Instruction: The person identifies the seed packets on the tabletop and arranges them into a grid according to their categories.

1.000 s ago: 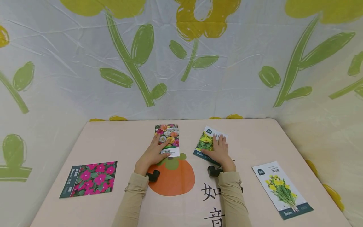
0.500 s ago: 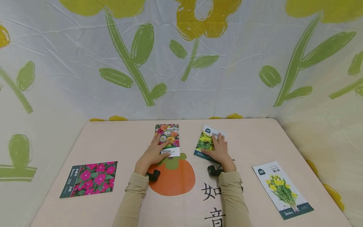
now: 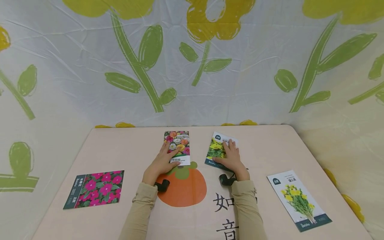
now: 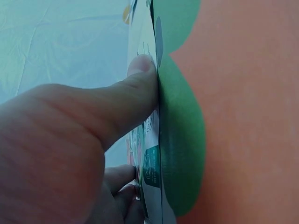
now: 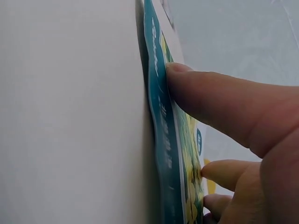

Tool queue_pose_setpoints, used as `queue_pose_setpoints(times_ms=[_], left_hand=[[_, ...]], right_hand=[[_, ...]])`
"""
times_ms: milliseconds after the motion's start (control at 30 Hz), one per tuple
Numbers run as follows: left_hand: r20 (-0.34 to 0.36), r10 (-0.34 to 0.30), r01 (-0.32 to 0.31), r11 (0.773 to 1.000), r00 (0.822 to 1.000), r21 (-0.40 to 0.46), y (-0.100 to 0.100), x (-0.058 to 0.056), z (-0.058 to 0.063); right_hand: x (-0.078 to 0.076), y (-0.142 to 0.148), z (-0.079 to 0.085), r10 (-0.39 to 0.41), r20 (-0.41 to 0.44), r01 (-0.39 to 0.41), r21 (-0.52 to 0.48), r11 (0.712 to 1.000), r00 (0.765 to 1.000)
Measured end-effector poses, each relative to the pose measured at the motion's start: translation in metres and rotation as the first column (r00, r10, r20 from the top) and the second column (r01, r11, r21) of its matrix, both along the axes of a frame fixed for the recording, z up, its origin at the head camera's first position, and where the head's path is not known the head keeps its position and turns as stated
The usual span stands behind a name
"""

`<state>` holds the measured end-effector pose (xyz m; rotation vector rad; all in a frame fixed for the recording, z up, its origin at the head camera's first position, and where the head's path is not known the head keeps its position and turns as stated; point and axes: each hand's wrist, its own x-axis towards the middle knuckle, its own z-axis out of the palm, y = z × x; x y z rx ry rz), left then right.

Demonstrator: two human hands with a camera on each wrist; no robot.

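My left hand [image 3: 160, 164] rests with spread fingers on a seed packet [image 3: 183, 140] printed with roses in several colours, which lies upright near the table's far edge. In the left wrist view its thumb [image 4: 133, 95] presses on the packet's white lower part. To the right, my right hand [image 3: 232, 160] lies with extended fingers over a second seed packet [image 3: 215, 151], with yellow flowers and a dark green bottom band. This one is tilted slightly and partly covered by the hand. The right thumb [image 5: 210, 95] touches it just above the green band in the right wrist view.
A seed packet with pink flowers [image 3: 103, 187] lies sideways at the left of the pale pink table [image 3: 129, 150]. At the right is a white packet with a yellow bunch [image 3: 300, 200], lying slanted. A flower-print cloth [image 3: 240, 96] hangs behind the table.
The packet under my right hand has turned slightly counterclockwise, its top shifting left, and the right fingers have shifted with it. The left hand and its packet stay where they were.
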<state>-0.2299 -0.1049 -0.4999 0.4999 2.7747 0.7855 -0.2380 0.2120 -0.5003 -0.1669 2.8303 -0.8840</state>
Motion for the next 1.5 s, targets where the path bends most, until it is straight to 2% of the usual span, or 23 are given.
queue_pose_setpoints(times_ms=[433,1233,1500], left_hand=[[-0.003,-0.001,0.001,1.0,1.0,0.006,0.0,0.001,0.0],[0.001,0.0,0.0,1.0,1.0,-0.002,-0.001,-0.001,-0.004],[-0.002,-0.007,0.007,1.0,1.0,0.008,-0.002,-0.001,-0.004]], right_hand=[[-0.004,-0.002,0.002,0.036,-0.023,-0.037,-0.008,0.999,0.999],[-0.016,-0.002,0.001,0.122,-0.008,-0.122,-0.008,0.993,0.993],[-0.019,-0.004,0.001,0.126,-0.003,-0.126,0.0,0.992,0.992]])
